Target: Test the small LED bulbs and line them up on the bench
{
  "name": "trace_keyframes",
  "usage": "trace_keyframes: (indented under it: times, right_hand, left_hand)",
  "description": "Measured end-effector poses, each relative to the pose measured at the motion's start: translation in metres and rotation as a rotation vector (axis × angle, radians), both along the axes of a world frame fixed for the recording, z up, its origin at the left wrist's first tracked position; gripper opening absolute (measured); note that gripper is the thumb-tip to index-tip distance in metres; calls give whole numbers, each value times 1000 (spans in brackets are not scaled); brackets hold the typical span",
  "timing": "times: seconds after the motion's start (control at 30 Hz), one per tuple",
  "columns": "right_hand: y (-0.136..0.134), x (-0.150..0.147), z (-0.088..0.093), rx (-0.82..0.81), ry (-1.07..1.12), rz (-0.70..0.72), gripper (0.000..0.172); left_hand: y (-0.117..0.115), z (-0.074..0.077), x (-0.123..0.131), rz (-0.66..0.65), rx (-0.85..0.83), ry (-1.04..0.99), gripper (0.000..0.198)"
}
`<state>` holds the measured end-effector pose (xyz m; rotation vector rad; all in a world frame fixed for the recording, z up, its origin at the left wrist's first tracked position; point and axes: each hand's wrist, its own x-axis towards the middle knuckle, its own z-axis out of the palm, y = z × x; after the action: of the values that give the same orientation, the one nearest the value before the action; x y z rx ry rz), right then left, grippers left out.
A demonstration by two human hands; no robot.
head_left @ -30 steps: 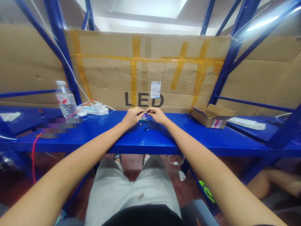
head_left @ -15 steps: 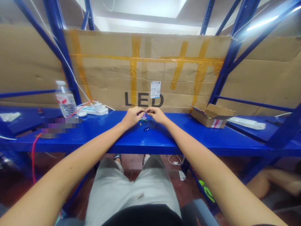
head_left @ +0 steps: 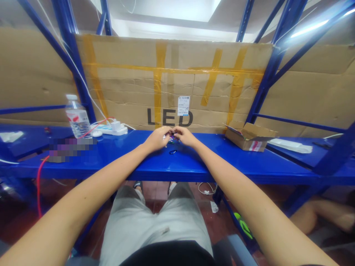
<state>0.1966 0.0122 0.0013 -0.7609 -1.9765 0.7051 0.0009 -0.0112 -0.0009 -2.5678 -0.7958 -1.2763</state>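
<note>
Both hands together at the middle of the blue shelf [head_left: 177, 162]; left hand [head_left: 157, 139] and right hand [head_left: 186, 136] almost touching, fingertips meeting over a small bunch of coloured clips [head_left: 169, 139]; fingers curled and pinching this bunch from both sides, left hand at 9 o'clock of it, right hand at 3 o'clock; exact grip too small to tell; one more dark clip [head_left: 173, 152] lying free on the shelf, just at 6 o'clock of the bunch, near both hands but not touched. Far at 9 o'clock of the hands, a water bottle [head_left: 78, 117] upright, with a white power strip [head_left: 112, 129] just beside it; at 3 o'clock, well apart, an open cardboard box [head_left: 249, 136]; at 12 o'clock, behind the hands, a big cardboard sheet [head_left: 172, 81] with letters "LED".
</note>
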Motion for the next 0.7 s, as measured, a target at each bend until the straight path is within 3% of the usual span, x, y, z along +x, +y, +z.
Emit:
trace_keyframes:
  times: [0.13,0.33,0.6,0.7]
  right_hand:
    - [0,1,-3,17,-24,-1,16]
    - [-3,1,-5,97,-84,-11,18]
    - [-2,-2,-10,-299,-34,-26,19]
    - [-1,-1,-13,-326,-38,28,19]
  left_hand:
    - [7,1,-8,69,-90,-92,19]
    - [19,-2,-19,80,-188,126,17]
    - [20,-4,-23,-8,-441,286,27]
    - [20,-2,-23,9,-465,310,25]
